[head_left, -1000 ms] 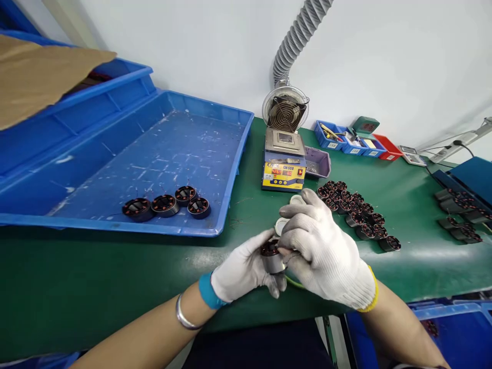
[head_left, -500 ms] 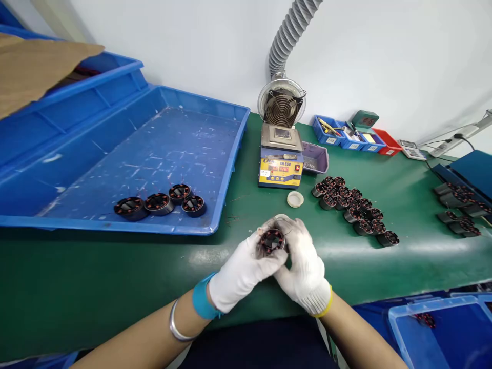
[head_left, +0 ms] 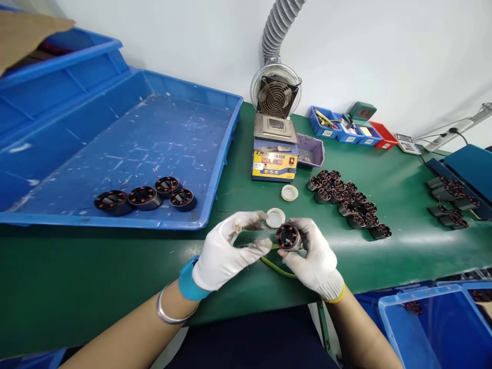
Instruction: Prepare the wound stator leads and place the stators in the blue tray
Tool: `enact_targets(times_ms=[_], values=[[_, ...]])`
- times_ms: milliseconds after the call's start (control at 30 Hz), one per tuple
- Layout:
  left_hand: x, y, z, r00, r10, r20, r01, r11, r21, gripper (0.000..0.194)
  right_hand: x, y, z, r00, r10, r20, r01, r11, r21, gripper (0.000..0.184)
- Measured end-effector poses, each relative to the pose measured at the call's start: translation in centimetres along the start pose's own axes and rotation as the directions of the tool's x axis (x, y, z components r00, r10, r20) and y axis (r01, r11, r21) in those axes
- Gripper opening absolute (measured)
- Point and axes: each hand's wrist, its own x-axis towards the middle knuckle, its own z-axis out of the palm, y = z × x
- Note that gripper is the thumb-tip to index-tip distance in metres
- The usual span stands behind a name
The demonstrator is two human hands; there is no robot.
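Observation:
A motor stator, a dark ring with copper windings inside, is in my gloved right hand, thumb and fingers around its right side. My gloved left hand is just left of it, thumb and fingers spread, with nothing in it. Behind the stator, a small white round dish rests on the table. A second dish stands a little farther back. Part of a green-yellow tool handle shows on the table under the stator; the rest is hidden.
Several stators stand grouped to the right. More lie in a large blue tray on the left. A solder pot stands behind the dishes, with a fan behind it. Small parts bins line the wall.
My left hand has let go of the stator and moved left, its fingers opening. My right hand keeps the stator, now slightly farther right. A dish and tool handle have come into view.

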Motion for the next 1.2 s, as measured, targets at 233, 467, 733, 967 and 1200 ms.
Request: enact_targets(times_ms=[233,467,733,967,1200], values=[[3.9,-2.3,1.4,0.977,-0.133,0.169,-0.01,0.756,0.655,0.109,2.7,2.4,-2.1,0.997,-0.016,-0.081,-0.01,0.948,-0.318,0.049],[5.8,-3.9,3.3,0.953,-0.04,0.3,-0.225,0.567,0.792,0.081,3.0,1.0,-1.7,0.99,0.125,0.061,-0.071,0.83,-0.553,0.049],[5.0,-4.5,3.4,0.954,-0.008,0.3,-0.26,0.478,0.839,0.08,4.0,-1.2,-2.0,0.978,0.158,0.136,-0.017,0.71,-0.704,0.05],[5.3,-4.8,3.4,0.946,0.008,0.324,-0.286,0.492,0.822,0.09,4.4,-1.2,-2.1,0.979,0.171,0.114,-0.031,0.671,-0.741,0.046],[5.2,-5.4,3.3,0.938,0.059,0.341,-0.331,0.448,0.83,0.092,4.3,-1.7,-3.1,0.973,0.013,0.231,0.195,0.488,-0.851,0.04]])
